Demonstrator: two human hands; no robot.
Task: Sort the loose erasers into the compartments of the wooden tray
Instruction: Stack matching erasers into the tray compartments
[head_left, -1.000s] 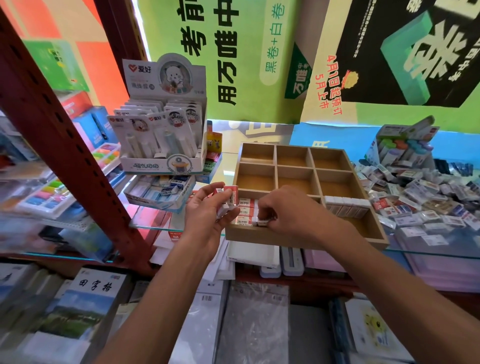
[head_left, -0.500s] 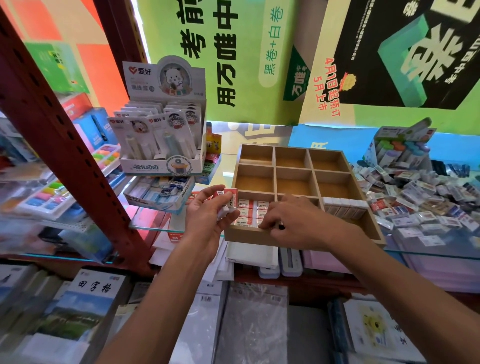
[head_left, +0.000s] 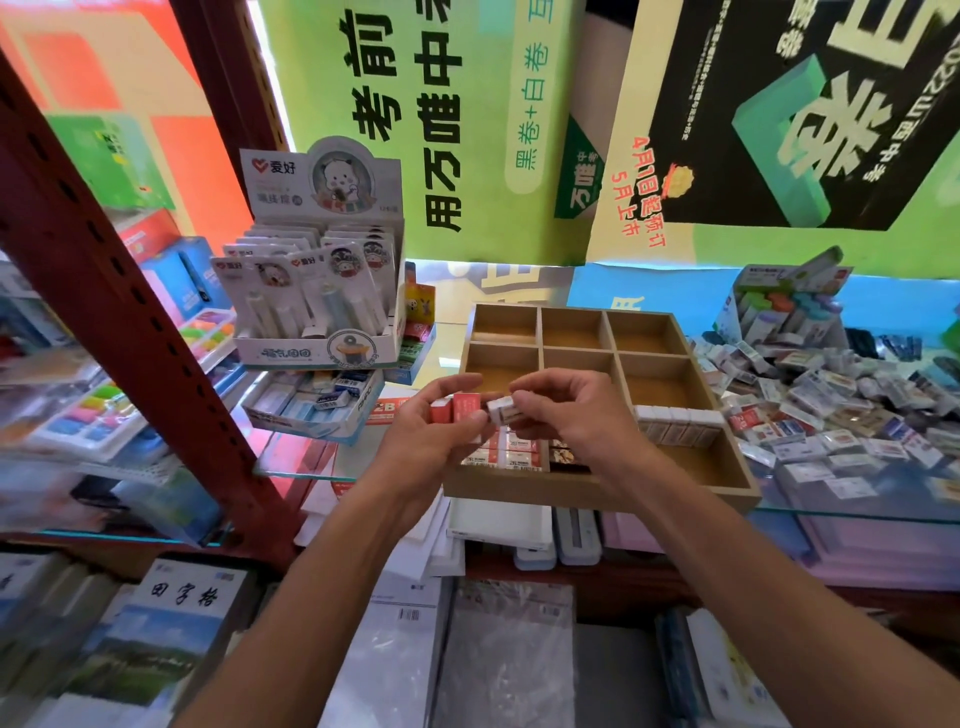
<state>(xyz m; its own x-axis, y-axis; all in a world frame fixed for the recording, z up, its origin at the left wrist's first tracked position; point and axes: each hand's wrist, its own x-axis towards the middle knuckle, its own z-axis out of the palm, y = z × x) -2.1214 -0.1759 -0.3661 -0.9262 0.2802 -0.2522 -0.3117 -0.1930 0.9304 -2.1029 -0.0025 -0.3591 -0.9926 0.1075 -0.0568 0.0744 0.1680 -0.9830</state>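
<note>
Holding red-sleeved erasers (head_left: 457, 408) in our left hand (head_left: 434, 436), we pinched one white eraser (head_left: 503, 409) with our right hand (head_left: 576, 415) above the wooden tray (head_left: 597, 491); our hands hid its near-left compartment partly, its print unreadable.

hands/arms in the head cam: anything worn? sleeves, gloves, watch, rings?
Nothing worn that shows. The left hand and the right hand are bare, with no gloves, and no rings visible on the fingers in view. Both forearms are bare down to the frame edge: no sleeves, watch or bands. Short, unpainted nails.
</note>
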